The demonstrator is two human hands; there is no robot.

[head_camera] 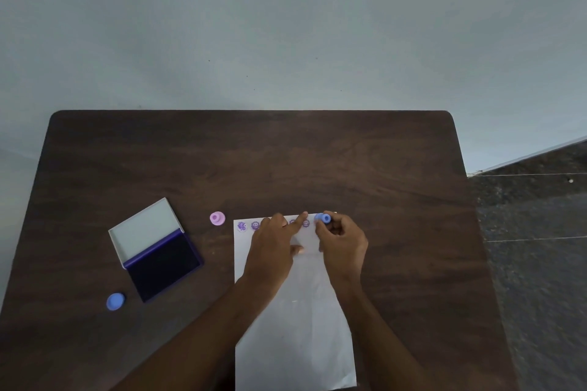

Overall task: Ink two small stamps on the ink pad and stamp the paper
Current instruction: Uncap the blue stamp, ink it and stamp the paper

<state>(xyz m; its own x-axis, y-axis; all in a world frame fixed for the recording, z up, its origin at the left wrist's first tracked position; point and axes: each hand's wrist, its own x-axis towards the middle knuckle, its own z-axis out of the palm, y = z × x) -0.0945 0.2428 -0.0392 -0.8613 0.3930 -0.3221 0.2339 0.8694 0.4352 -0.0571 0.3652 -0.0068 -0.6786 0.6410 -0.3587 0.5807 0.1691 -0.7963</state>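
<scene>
A sheet of white paper lies on a dark wooden table and serves here as the reference for everything else. Along the paper's far edge runs a row of purple stamped marks, some of them hidden under the hands.

The right hand is over the paper's far right corner. Its fingers are curled round a small blue stamp, which sits at that corner, at the right end of the row of marks. Whether the stamp's face is touching the paper cannot be told from this angle.

The left hand lies flat on the far part of the paper, just left of the right hand. Its fingers are straight and spread, pressing the sheet down, with the fingertips reaching the row of marks. It grasps nothing.

A small pink stamp stands on the table just beyond the paper's far left corner, apart from the sheet and from both hands. Further left of the paper sits the ink pad, open, with its dark purple pad facing up and its pale lid folded back on the far side. A round blue cap lies on the table left of the ink pad, nearer the person and well apart from the paper.
</scene>
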